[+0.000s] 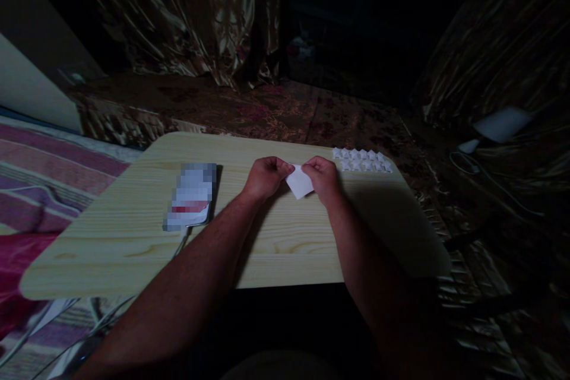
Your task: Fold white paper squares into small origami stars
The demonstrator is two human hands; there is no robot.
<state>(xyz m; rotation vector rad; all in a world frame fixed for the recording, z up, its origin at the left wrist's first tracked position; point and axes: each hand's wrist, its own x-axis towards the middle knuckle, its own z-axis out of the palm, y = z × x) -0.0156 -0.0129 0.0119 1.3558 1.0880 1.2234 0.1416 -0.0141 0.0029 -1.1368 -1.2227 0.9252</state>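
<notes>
A small white piece of paper (300,182) is pinched between both hands over the far middle of a light wooden table (133,237). My left hand (266,177) grips its left corner with thumb and fingers. At the paper's right edge, my right hand (323,177) holds it the same way. The paper hangs tilted, one corner pointing down toward the tabletop. Several small white folded paper pieces (361,160) lie in rows at the table's far right corner, just beyond my right hand.
A blurred phone-like object (191,196) lies on the table to the left of my hands. Striped bedding (40,190) is at the left. Shiny patterned fabric (187,18) surrounds the table. White items and cables (499,124) lie at the right.
</notes>
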